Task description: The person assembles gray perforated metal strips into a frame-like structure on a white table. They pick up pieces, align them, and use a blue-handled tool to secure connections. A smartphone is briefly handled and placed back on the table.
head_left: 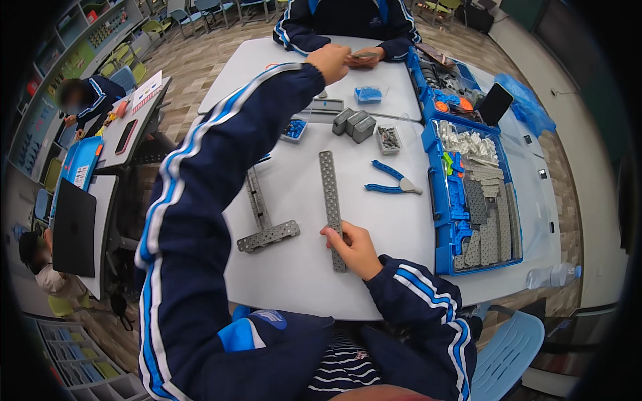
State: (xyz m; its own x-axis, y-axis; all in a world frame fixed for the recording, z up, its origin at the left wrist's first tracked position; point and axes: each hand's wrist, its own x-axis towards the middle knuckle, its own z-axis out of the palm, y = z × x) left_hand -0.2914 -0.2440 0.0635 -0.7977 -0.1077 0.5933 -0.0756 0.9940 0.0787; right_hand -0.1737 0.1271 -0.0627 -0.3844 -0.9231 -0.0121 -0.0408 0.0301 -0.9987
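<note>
The right hand [356,248], just below the frame's centre, rests its fingers on the lower end of a long grey perforated strip [330,197], pinning it flat to the table [394,227]; the fingers lie on top of it, curled but not wrapped around. The left hand [329,61] stretches to the upper centre, loosely curled, touching a small flat piece held by the hands of a person seated opposite [374,56]; whether it grips that piece cannot be told. Left of the strip lies a grey T-shaped assembly of holed bars [263,220]. Right of it are blue-handled pliers [391,182], and above, grey blocks [354,123] and small clear trays of parts. A blue plastic parts case [471,194] of grey beams fills the right side. The table is smooth, white and rounded; the floor beneath is wood-patterned, with shelves at the upper left.
</note>
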